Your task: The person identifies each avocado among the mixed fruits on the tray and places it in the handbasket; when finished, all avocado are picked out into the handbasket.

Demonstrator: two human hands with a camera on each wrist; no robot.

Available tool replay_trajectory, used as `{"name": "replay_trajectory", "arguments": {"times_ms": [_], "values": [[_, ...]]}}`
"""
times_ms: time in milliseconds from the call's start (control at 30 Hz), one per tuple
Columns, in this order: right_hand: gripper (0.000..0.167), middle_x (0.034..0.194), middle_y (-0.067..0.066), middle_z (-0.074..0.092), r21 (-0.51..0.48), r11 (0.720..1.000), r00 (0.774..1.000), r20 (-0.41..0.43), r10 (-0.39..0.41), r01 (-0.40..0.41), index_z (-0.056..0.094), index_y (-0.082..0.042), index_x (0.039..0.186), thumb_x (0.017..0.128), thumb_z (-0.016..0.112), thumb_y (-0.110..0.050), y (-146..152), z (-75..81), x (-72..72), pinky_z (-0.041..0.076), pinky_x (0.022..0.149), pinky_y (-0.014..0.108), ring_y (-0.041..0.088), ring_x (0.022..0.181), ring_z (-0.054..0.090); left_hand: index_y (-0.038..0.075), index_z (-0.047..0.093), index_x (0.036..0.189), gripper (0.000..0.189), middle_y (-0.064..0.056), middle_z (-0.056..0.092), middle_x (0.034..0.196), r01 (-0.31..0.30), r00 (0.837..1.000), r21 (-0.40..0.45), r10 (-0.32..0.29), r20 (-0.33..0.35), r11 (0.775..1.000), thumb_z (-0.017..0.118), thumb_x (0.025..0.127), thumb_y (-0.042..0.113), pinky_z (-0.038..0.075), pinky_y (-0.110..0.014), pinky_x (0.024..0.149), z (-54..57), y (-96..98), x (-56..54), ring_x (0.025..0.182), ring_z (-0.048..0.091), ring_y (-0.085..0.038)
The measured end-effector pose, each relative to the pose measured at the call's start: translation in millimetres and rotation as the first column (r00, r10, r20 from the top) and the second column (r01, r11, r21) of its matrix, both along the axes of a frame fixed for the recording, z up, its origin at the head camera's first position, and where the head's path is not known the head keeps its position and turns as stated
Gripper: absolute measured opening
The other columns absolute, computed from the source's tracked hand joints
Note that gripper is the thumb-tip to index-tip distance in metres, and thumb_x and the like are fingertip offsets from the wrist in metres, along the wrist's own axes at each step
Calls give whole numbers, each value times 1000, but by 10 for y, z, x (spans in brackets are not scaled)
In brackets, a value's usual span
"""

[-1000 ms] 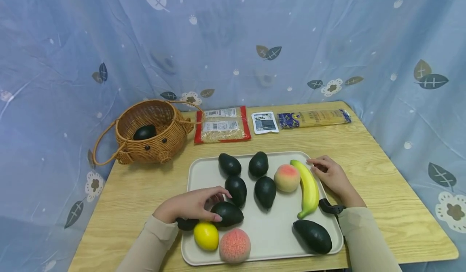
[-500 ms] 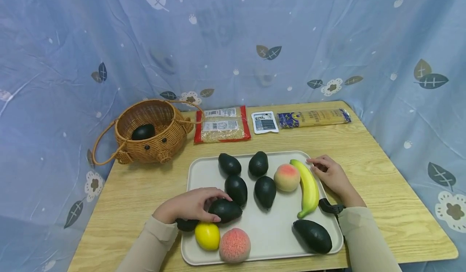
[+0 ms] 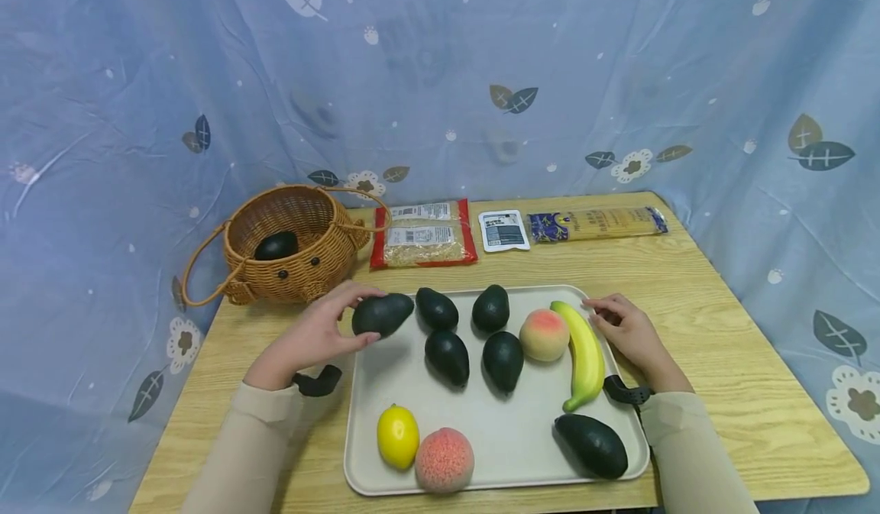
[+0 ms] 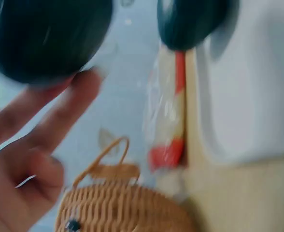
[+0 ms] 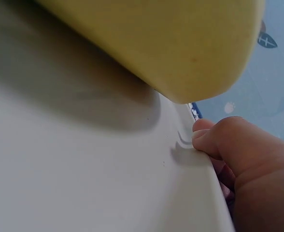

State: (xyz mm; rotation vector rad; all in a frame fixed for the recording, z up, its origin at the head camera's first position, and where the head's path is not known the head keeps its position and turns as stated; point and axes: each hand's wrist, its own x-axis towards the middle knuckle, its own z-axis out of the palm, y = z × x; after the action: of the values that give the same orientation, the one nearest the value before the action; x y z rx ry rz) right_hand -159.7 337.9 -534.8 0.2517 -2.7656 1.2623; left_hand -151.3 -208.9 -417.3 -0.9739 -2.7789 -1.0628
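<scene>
At the left of the table [image 3: 742,392], a wicker basket [image 3: 299,273] stands upright, its handles out to either side, one avocado [image 3: 276,246] lying inside. Just right of it, the left hand [image 3: 318,331] grips another avocado [image 3: 383,315] between thumb and fingers, raised over the back left corner of the tray [image 3: 509,438]; the left wrist view is blurred. At the tray's front left lies a lemon [image 3: 398,437], with a pink peach [image 3: 444,460] just beside it. Behind the tray, a red-edged bag [image 3: 425,239] lies flat. Next come four avocados in two columns: a back left one [image 3: 437,310] and a front left one [image 3: 448,357], then a back right one [image 3: 491,308] and a front right one [image 3: 503,362]. Beyond them, off the tray, is a small pouch [image 3: 504,231]. A paler peach [image 3: 545,335] sits just beside the banana [image 3: 584,357], which runs from back to front near the right rim. A long packet [image 3: 598,224] lies behind, and a lone avocado [image 3: 591,445] rests in the front right corner. The right hand [image 3: 629,338] pinches the tray's right rim, thumb on top, other fingers underneath. A blue curtain [image 3: 440,79] hangs behind.
</scene>
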Motion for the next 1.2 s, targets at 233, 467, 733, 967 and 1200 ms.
{"name": "replay_trajectory", "arguments": {"times_ms": [233,467,733,967,1200], "values": [[28,111,12,61,-2,1000,1000,-30,3,-3,71,-1,130,104,66,-7,-3,-1,-3,46,71,22,17,85,53,21,58,144,65,-10,55,124,-225,944,85,239,-228,971,87,86,15,52,-51,78,202,-209,-123,97,58,-29],[29,113,12,60,0,1000,1000,-25,-7,7,71,-2,132,104,65,-7,12,7,-9,45,71,22,18,87,52,16,54,148,65,-20,48,127,-410,862,196,449,-236,891,83,90,16,48,-58,85,329,-384,-319,107,55,-40],[29,110,11,62,0,1000,999,-34,3,-3,72,-3,131,103,67,-6,2,-25,-5,46,70,22,18,85,53,14,48,151,66,-25,42,134,-617,739,161,638,-219,770,78,95,29,49,-68,88,324,-588,-469,110,52,-48],[29,111,11,62,12,1000,1000,-21,-7,7,72,-3,131,103,67,-7,-6,-36,-4,46,71,22,19,86,52,11,43,156,69,-31,40,140,-704,694,31,696,-183,710,69,100,42,42,-71,93,339,-689,-583,105,51,-56],[29,111,9,61,18,1000,1000,-12,-4,4,71,-4,132,103,67,-7,12,-24,6,45,70,24,20,86,52,8,51,151,58,-30,43,145,-685,702,22,668,-248,728,69,102,34,28,-71,104,220,-698,-653,131,41,-50]]}}
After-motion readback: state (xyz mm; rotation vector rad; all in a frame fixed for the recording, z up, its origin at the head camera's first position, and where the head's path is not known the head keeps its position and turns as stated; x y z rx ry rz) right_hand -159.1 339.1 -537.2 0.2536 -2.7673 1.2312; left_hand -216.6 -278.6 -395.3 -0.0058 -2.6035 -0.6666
